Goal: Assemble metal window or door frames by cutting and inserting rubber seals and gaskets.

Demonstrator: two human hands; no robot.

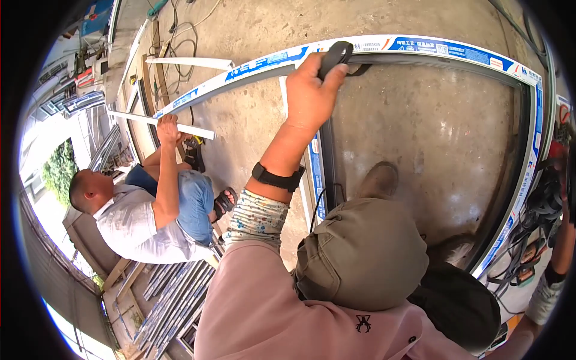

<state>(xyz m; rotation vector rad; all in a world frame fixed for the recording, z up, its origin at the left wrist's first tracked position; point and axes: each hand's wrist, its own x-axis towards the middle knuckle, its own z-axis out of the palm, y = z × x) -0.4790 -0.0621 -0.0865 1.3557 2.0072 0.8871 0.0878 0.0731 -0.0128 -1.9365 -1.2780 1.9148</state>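
Observation:
My left hand (313, 95) is closed around a looped black strip (337, 57), pressed at the top rail of a large window frame (420, 48). Blue-and-white printed film covers the frame's outer faces, and its inner edges are dark grey. A loose end of the strip trails to the right of my thumb. At the far right rim, my right hand (567, 171) is reaching down among tools, close to a red tool and black straps. The picture's edge cuts that hand off, and its fingers do not show clearly.
On the left a co-worker (150, 210) crouches, holding a long white strip (180, 127) by the frame's corner. Metal profiles (171, 300) lie stacked at lower left. Cables (186, 42) coil on the concrete floor. Black straps (543, 207) and tools crowd the right side.

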